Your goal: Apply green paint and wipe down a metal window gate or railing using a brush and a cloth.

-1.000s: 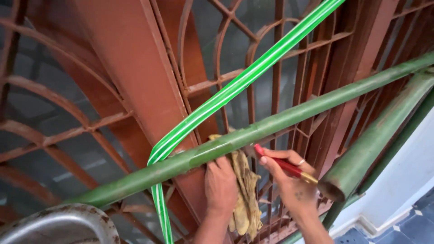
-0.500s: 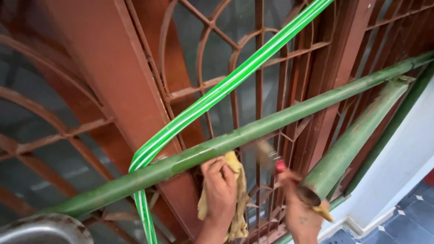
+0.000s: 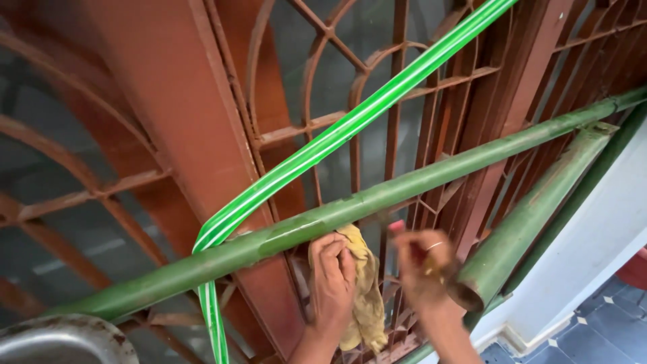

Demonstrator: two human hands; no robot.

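Note:
My left hand (image 3: 331, 278) grips a yellow rag (image 3: 364, 296) just under a long green bamboo pole (image 3: 377, 199) that slants across a red-brown metal window grille (image 3: 350, 108). My right hand (image 3: 421, 266), blurred and wearing a ring, holds a red-handled paintbrush (image 3: 399, 228) up against the grille below the pole. A second green bamboo pole (image 3: 532, 216) ends right beside my right hand. A green and white striped hose (image 3: 323, 145) bends over the long pole and hangs down.
A wide red-brown frame post (image 3: 182, 128) stands left of the grille. A metal bowl rim (image 3: 60, 340) shows at the bottom left. A white wall (image 3: 593, 243) and blue patterned floor tiles (image 3: 593, 337) lie at the bottom right.
My right hand has swung the brush down, then back up against the grille. The left hand has stayed on the rag under the pole. The view has shifted slightly.

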